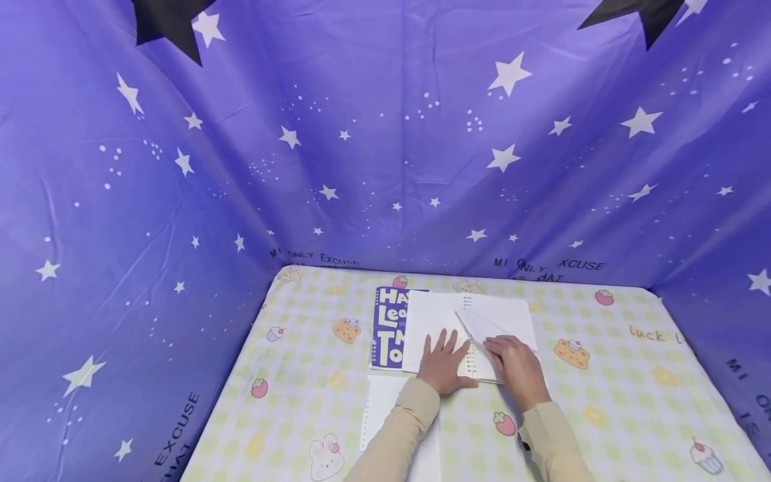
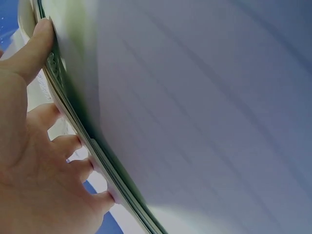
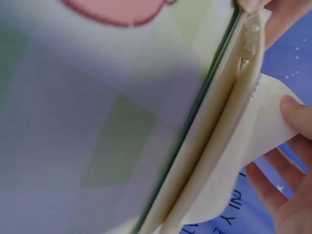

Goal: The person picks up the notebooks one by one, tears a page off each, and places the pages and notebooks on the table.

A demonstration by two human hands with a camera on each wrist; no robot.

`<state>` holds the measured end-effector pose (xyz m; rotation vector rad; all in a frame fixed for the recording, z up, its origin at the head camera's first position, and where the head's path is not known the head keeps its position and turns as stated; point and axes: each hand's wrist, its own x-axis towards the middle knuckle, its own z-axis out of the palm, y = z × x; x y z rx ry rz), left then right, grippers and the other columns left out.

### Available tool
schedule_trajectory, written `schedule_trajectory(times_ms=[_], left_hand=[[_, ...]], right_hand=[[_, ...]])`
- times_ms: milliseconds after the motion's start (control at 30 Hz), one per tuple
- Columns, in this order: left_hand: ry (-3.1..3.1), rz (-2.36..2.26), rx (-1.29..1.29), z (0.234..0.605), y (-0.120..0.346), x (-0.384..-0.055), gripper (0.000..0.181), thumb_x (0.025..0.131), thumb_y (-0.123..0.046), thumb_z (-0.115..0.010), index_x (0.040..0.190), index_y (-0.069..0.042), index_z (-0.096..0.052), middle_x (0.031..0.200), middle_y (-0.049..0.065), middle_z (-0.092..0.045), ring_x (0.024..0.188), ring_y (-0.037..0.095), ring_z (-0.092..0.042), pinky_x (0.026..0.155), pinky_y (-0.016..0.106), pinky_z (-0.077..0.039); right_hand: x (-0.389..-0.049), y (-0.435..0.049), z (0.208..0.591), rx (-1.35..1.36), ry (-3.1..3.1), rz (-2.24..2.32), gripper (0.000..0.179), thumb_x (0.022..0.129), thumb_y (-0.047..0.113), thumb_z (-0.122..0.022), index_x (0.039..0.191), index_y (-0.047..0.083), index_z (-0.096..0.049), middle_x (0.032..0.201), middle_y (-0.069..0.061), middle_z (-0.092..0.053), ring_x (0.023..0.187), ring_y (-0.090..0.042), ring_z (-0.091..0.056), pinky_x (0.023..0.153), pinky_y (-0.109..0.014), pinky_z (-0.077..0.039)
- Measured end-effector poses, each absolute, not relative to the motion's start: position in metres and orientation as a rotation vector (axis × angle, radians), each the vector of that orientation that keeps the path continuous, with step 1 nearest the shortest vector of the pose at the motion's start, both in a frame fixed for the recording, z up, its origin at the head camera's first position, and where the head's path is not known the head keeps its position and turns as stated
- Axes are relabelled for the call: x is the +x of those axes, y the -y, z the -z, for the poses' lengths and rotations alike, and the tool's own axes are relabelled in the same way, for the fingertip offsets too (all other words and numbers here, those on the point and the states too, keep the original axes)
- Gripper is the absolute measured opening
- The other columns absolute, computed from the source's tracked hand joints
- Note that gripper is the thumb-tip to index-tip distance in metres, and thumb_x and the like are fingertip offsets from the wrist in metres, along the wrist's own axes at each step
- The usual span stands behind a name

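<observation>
An open spiral notebook (image 1: 430, 311) with lined white pages lies on the table. My left hand (image 1: 444, 365) rests spread on its left page, with the thumb by the wire binding; the left wrist view shows the fingertips (image 2: 105, 197) on the page. My right hand (image 1: 518, 368) pinches the lower edge of a lifted page (image 1: 484, 328), which is folded over at a slant from the binding. In the right wrist view the thumb (image 3: 297, 117) lies on that page (image 3: 270, 112) with fingers behind it.
Partly beneath the notebook is a purple notebook (image 1: 385, 328) with large white letters. A loose lined sheet (image 1: 379, 402) with a perforated edge lies nearer the front, partly under the left forearm. A checked cloth (image 1: 632, 408) covers the table; a purple star-patterned curtain (image 1: 385, 167) stands behind.
</observation>
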<state>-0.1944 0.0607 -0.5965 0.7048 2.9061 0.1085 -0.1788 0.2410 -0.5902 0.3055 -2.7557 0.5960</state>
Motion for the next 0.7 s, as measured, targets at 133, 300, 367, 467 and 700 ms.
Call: schedule_trajectory(times_ms=[133, 300, 367, 467, 700], left_hand=[[-2.892, -0.107, 0.702, 0.594, -0.061, -0.193, 0.089, 0.081, -0.075, -0.057, 0.155, -0.034, -0.033, 0.164, -0.001, -0.026, 0.152, 0.022, -0.021, 0.123, 0.049, -0.022], [-2.885, -0.139, 0.704, 0.597, -0.061, -0.196, 0.088, 0.081, -0.075, -0.058, 0.154, -0.032, -0.035, 0.164, 0.000, -0.025, 0.152, 0.023, -0.020, 0.123, 0.050, -0.021], [-2.899, -0.135, 0.709, 0.601, -0.059, -0.197, 0.088, 0.081, -0.075, -0.057, 0.154, -0.032, -0.036, 0.164, 0.000, -0.025, 0.152, 0.023, -0.020, 0.123, 0.050, -0.021], [-2.911, -0.112, 0.713, 0.604, -0.056, -0.198, 0.088, 0.081, -0.077, -0.056, 0.154, -0.032, -0.035, 0.164, 0.000, -0.025, 0.152, 0.023, -0.019, 0.123, 0.051, -0.020], [-2.920, -0.124, 0.744, 0.597, -0.058, -0.194, 0.087, 0.082, -0.074, -0.058, 0.154, -0.032, -0.036, 0.163, 0.001, -0.029, 0.151, 0.024, -0.023, 0.122, 0.050, -0.024]], right_hand=[[-0.170, -0.240, 0.587, 0.314, 2.746, -0.623, 0.020, 0.088, 0.001, -0.070, 0.106, 0.002, -0.076, 0.112, -0.015, -0.073, 0.108, -0.036, -0.065, 0.095, -0.056, -0.050], [-0.162, -0.241, 0.583, 0.300, 2.721, -0.633, 0.021, 0.088, 0.002, -0.071, 0.108, 0.004, -0.076, 0.112, -0.015, -0.073, 0.109, -0.035, -0.065, 0.098, -0.055, -0.049], [-0.159, -0.239, 0.582, 0.296, 2.705, -0.633, 0.020, 0.088, 0.004, -0.071, 0.107, 0.004, -0.076, 0.111, -0.015, -0.073, 0.109, -0.036, -0.065, 0.099, -0.055, -0.049], [-0.155, -0.236, 0.580, 0.294, 2.653, -0.651, 0.016, 0.089, 0.005, -0.071, 0.104, 0.003, -0.076, 0.109, -0.015, -0.073, 0.107, -0.036, -0.066, 0.097, -0.055, -0.049], [-0.147, -0.242, 0.574, 0.303, 2.553, -0.700, 0.008, 0.092, 0.005, -0.067, 0.098, 0.003, -0.072, 0.100, -0.013, -0.073, 0.099, -0.034, -0.067, 0.092, -0.051, -0.051]])
